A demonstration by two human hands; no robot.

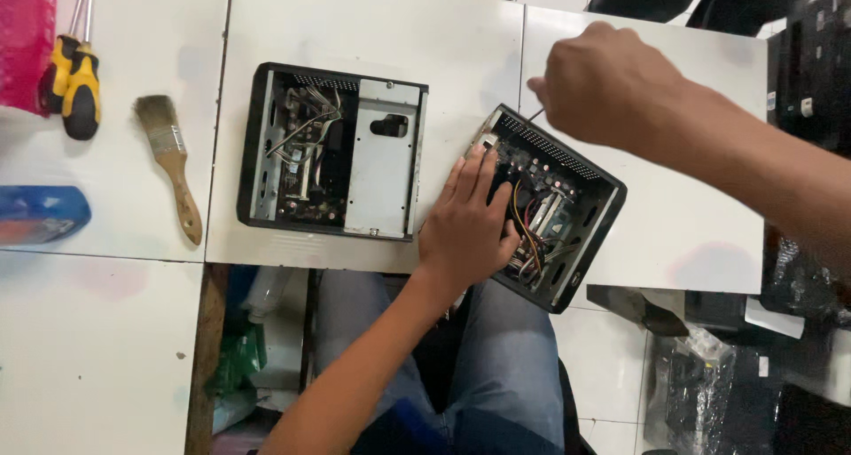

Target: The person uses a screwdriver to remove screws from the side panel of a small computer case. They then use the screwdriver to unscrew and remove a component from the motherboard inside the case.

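Open black computer case (567,207), tilted, wires seemingly orange and yellow.

A second small open computer case (332,151) lies flat on the white table (115,331), left of centre. Further left rests a wooden-handled paintbrush (170,163) (bristles pointing away), and near the top left corner two yellow-and-black screwdrivers (73,78) lie side by side. A blue object (40,213) sits at the left edge
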